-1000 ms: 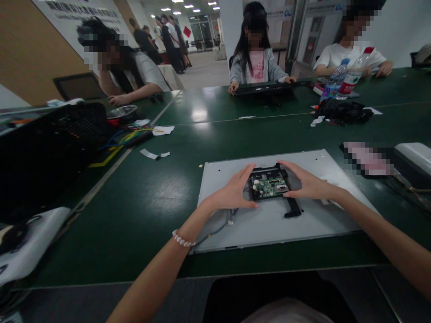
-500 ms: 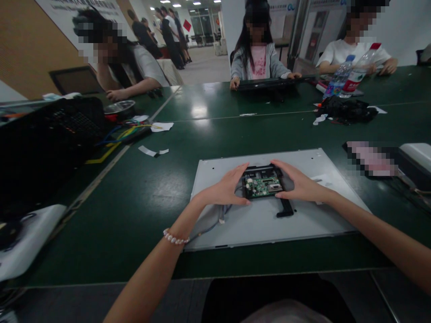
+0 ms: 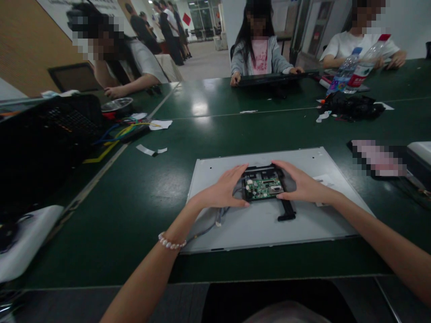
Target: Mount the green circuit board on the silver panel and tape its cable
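Observation:
A green circuit board (image 3: pixel 264 188) sits in a black plastic frame (image 3: pixel 288 211), whose arm juts toward me at the lower right. It lies on or just above the back of a pale grey display panel (image 3: pixel 249 233); I cannot tell if there is a gap. My left hand (image 3: pixel 227 188) curves round the left side of the frame, thumb at the near edge and fingers at the far edge. On the opposite side, my right hand (image 3: pixel 299 184) grips it the same way. A grey cable (image 3: pixel 205 231) runs from the left hand across the panel.
A large black casing (image 3: pixel 43 139) and a white device (image 3: pixel 27 242) stand at the left. Coloured wires (image 3: pixel 124 130) and a metal bowl (image 3: pixel 117 105) lie beyond. A phone (image 3: pixel 377 157) is at the right, with bottles (image 3: pixel 365 67) farther back. Several people sit across the green table (image 3: pixel 134 224).
Both hands keep the same hold on the circuit board's frame. The view has shifted slightly; nothing on the table has visibly moved.

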A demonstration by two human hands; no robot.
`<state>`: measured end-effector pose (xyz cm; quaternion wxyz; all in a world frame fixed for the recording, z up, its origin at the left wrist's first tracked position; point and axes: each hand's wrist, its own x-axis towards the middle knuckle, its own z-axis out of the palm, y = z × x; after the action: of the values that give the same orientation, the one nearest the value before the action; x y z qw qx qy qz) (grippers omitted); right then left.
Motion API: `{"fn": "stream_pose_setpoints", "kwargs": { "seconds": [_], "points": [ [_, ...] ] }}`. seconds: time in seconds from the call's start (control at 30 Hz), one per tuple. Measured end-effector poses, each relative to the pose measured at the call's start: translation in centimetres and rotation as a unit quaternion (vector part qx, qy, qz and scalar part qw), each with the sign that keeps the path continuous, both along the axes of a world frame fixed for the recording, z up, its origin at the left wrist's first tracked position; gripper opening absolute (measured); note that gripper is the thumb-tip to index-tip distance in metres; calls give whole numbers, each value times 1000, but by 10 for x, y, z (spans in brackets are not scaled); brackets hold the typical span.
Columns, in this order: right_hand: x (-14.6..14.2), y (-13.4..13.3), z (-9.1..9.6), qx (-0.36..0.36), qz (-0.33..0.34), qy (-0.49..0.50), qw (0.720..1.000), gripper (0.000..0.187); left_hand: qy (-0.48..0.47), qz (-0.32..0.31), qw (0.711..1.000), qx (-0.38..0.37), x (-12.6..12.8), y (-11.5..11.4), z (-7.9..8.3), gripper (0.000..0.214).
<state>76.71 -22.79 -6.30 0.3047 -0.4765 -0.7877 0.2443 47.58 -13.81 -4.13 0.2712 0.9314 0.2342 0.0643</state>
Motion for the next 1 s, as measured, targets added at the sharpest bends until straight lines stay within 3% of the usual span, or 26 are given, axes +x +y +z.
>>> {"fn": "stream_pose_setpoints", "kwargs": {
  "seconds": [0.4,1.0],
  "points": [
    [6,-8,4,-17,3,-16,1000,93,40,17,999,24,2,-6,-2,118],
    [8,-14,-4,-19,3,-47,999,94,18,8,1000,19,2,-11,-4,120]
  ]
}}
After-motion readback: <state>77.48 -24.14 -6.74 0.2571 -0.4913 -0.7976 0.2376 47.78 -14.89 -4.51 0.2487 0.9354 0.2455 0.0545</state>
